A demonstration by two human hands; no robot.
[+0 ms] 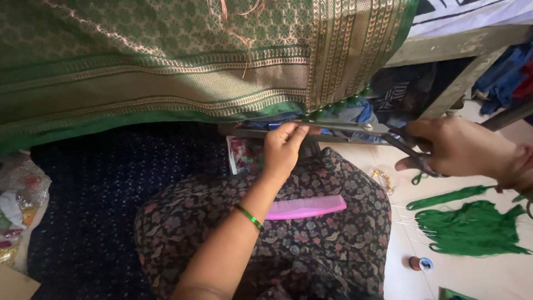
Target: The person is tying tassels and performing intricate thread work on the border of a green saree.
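Observation:
A green and gold woven cloth [166, 61] hangs down over a low table in front of me. My left hand [284, 147] pinches its lower edge near the corner, where small green beads or tassels hang. My right hand [461, 147] grips the black handles of large metal scissors [355, 128], whose blades reach left along the cloth's edge to my left fingers. A pink comb [308, 207] lies on my lap, which is covered in a dark floral fabric. A green bangle sits on my left wrist.
Bundles of green thread [472, 228] lie on the pale floor at the right, beside a small thread spool [420, 263]. A dark blue dotted mat [94, 211] covers the floor at left. Plastic bags [19, 194] lie far left. A wooden table leg [466, 78] slants at upper right.

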